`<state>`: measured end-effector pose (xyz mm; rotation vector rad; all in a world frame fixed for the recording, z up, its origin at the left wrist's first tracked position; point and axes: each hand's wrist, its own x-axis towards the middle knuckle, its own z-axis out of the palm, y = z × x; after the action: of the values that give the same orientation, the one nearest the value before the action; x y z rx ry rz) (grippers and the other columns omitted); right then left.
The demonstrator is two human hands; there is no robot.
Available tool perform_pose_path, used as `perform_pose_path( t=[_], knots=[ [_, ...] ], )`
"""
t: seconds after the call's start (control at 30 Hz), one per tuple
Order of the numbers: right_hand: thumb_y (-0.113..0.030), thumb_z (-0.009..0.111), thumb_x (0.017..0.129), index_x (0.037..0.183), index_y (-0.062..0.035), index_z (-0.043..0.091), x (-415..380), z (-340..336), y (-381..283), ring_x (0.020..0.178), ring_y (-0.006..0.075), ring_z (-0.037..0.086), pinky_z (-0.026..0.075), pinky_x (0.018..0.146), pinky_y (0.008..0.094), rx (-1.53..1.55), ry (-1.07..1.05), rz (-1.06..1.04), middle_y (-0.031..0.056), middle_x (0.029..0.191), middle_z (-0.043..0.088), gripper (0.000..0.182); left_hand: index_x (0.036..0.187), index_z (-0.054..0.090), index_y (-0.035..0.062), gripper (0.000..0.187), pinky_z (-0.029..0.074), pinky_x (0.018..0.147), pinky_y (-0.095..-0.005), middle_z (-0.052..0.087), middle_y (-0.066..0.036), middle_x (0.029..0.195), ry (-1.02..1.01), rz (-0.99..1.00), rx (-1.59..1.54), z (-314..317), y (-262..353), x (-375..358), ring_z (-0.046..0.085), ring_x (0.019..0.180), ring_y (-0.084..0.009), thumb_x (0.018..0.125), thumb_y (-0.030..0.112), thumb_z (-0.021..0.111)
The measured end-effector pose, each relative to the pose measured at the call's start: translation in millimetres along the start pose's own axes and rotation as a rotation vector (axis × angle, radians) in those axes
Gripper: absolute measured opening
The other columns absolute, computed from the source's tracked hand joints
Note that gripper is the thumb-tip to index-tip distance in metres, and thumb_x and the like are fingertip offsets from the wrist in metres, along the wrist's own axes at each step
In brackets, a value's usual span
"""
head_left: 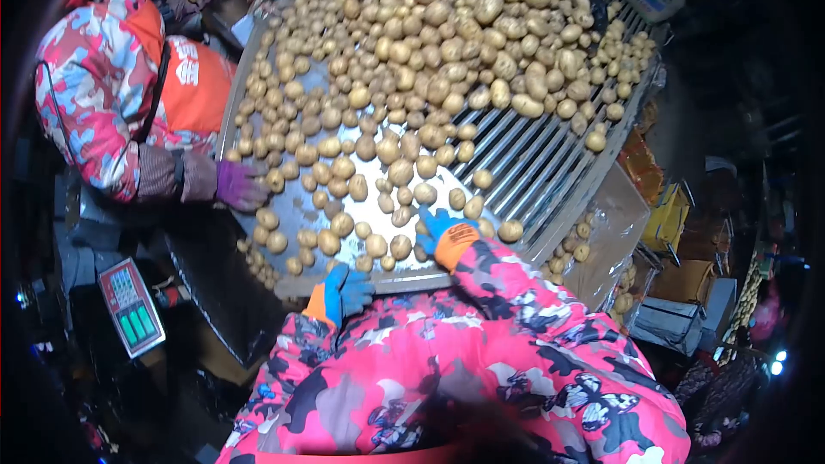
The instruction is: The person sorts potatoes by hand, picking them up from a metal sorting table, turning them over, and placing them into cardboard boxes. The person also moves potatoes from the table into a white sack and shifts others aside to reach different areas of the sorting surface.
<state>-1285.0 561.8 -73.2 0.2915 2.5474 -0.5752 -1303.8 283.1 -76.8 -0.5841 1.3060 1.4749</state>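
Many potatoes (400,173) lie loose on the metal sorting table (412,279), thickest toward its far side. My left hand (348,292), in a blue glove with an orange cuff, rests at the near edge with its fingers loosely apart and nothing visible in it. Just above the near right part of the sheet is my right hand (438,228), gloved the same way. Its fingers are spread and reach down beside a few potatoes; the glove partly hides whether they touch. Right of it, a single potato (510,231) sits by the slatted bars (537,167).
At the left side a co-worker's purple-gloved hand (242,186) touches the table among potatoes. A scale display with keypad (131,305) stands lower left. To the right are a cardboard box (606,232), a yellow crate (669,219) and more potatoes below the bars.
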Motion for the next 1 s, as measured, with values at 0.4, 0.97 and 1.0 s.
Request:
perform_pose_path(
  t=[0.4, 0.97, 1.0],
  knots=[
    [-0.028, 0.053, 0.093, 0.118, -0.0041, 0.059, -31, -25, 107, 0.094, 0.0224, 0.062, 0.050, 0.082, 0.0338, 0.545, 0.422, -0.194, 0.0126, 0.102, 0.065, 0.035, 0.119, 0.059, 0.0019, 0.056, 0.052, 0.073, -0.0334, 0.068, -0.015, 0.104, -0.009, -0.110, 0.052, -7, 8, 7, 0.065, 0.081, -0.0246, 0.096, 0.050, 0.041],
    [-0.023, 0.058, 0.093, 0.136, -0.0006, 0.046, -70, -71, 187, 0.120, 0.0291, 0.053, 0.040, 0.101, 0.0364, 0.514, 0.624, 0.314, 0.0200, 0.130, 0.056, 0.051, 0.123, 0.054, -0.0016, 0.052, 0.051, 0.093, -0.0431, 0.063, -0.020, 0.115, -0.142, 0.089, 0.034, -29, -13, 26, 0.063, 0.103, -0.0339, 0.097, 0.042, 0.044],
    [-0.025, 0.059, 0.092, 0.138, -0.0011, 0.044, -50, -77, 174, 0.119, 0.0284, 0.054, 0.041, 0.100, 0.0354, 0.599, 0.551, 0.292, 0.0201, 0.131, 0.055, 0.054, 0.124, 0.054, -0.0012, 0.051, 0.051, 0.093, -0.0429, 0.063, -0.020, 0.115, -0.146, 0.171, 0.178, -28, -12, 24, 0.063, 0.103, -0.0337, 0.097, 0.042, 0.044]
  ],
)
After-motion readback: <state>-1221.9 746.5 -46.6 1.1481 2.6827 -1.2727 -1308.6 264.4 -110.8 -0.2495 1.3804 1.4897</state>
